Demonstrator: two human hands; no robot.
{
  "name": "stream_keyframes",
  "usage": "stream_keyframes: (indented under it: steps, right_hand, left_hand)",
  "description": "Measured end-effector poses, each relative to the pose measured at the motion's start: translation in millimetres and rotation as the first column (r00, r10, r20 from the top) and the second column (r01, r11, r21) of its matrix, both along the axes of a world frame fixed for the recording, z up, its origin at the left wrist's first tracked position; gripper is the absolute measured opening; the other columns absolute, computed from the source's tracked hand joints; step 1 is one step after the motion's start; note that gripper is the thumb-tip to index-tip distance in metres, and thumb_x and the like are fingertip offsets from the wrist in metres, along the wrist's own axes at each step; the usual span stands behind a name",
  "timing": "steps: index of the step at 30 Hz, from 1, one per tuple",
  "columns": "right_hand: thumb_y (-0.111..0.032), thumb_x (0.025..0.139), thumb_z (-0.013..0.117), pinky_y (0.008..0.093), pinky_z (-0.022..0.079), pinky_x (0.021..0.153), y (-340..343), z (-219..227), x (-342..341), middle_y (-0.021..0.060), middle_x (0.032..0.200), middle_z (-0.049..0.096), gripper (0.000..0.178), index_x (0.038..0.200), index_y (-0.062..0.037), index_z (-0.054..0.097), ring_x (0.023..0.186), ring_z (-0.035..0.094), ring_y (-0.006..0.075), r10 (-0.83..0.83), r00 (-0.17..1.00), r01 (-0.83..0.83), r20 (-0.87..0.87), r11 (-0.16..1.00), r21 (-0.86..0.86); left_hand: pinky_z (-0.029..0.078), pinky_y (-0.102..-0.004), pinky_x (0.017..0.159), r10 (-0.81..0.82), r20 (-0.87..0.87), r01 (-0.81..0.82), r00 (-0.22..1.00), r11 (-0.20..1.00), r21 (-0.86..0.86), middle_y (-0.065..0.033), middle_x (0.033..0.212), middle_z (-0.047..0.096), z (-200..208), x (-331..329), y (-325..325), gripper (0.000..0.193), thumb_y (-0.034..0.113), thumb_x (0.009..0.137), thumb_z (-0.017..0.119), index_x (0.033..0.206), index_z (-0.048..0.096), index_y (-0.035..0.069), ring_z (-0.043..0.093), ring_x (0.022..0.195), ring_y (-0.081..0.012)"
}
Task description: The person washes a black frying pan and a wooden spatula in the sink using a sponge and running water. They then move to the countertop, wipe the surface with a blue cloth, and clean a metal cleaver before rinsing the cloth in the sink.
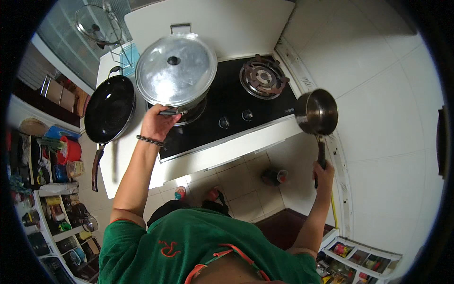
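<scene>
A large silver pot (191, 105) with a domed metal lid (177, 78) and a black knob stands over the left burner of the black gas stove. At its near side my left hand (160, 124) is closed round the pot's dark side handle (171, 112). To the right, off the stove's edge, my right hand (323, 175) grips the black handle of a small saucepan (309, 113). That saucepan is held up in the air with its inside showing; I see nothing in it.
The right burner (264, 77) is bare, with a rusty pan support. A black frying pan (111, 109) lies on the white counter left of the pot, its handle over the counter. A glass lid (97, 26) sits in a wire rack behind. A dark container (272, 176) stands on the floor.
</scene>
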State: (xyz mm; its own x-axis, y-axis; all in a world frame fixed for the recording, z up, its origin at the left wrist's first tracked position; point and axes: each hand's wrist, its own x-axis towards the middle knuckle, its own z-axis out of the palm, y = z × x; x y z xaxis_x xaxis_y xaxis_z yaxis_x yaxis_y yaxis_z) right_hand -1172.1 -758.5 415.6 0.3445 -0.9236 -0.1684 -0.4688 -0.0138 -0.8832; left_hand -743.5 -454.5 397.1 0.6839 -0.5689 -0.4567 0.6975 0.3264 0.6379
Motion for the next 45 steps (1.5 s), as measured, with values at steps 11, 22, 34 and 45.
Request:
stream_keyframes:
  steps: [11,22,34,45]
  right_hand:
    - [-0.005,0.081,0.061,0.0262,0.034,0.039,97.6,-34.4,-91.7,0.0011,0.058,0.048,0.010,0.077,-0.0030,0.052,0.043,0.044,0.0106,-0.248,0.968,0.249,-0.032,0.950,0.188]
    - [-0.002,0.079,0.062,0.0252,0.037,0.040,130.8,-45.8,-124.4,0.0005,0.058,0.049,0.011,0.076,-0.0044,0.052,0.042,0.044,0.0094,-0.340,0.939,0.342,-0.054,0.901,0.267]
    - [-0.003,0.078,0.062,0.0239,0.036,0.039,137.4,-52.8,-113.7,0.0003,0.059,0.049,0.011,0.079,-0.0031,0.051,0.043,0.044,0.0082,-0.299,0.954,0.296,-0.035,0.912,0.285]
    - [-0.001,0.079,0.062,0.0229,0.036,0.039,155.5,-45.3,-67.1,0.0007,0.058,0.049,0.010,0.081,-0.0024,0.052,0.043,0.043,0.0072,-0.161,0.984,0.176,-0.080,0.953,0.247]
  left_hand:
    - [0.051,-0.0401,0.080,-0.452,0.217,0.459,0.865,0.888,0.020,-0.0090,0.090,0.055,64.6,50.7,-165.0,0.032,0.030,0.076,0.061,0.097,0.052,0.008,0.057,0.076,-0.0228]
    - [0.055,-0.0455,0.077,-0.463,0.159,0.466,0.872,0.885,0.020,-0.0066,0.074,0.046,-3.1,53.3,-313.3,0.037,0.030,0.074,0.058,0.097,0.044,0.005,0.050,0.060,-0.0182]
    - [0.055,-0.0405,0.078,-0.560,0.227,0.554,0.797,0.827,0.097,-0.0093,0.078,0.051,-12.7,73.7,-332.4,0.063,0.041,0.075,0.063,0.116,0.043,-0.002,0.057,0.069,-0.0200]
    - [0.048,-0.0349,0.083,-0.744,0.585,0.319,0.324,0.668,0.673,-0.0121,0.094,0.063,10.6,53.4,-93.2,0.062,0.053,0.080,0.061,0.111,0.056,-0.001,0.061,0.088,-0.0217]
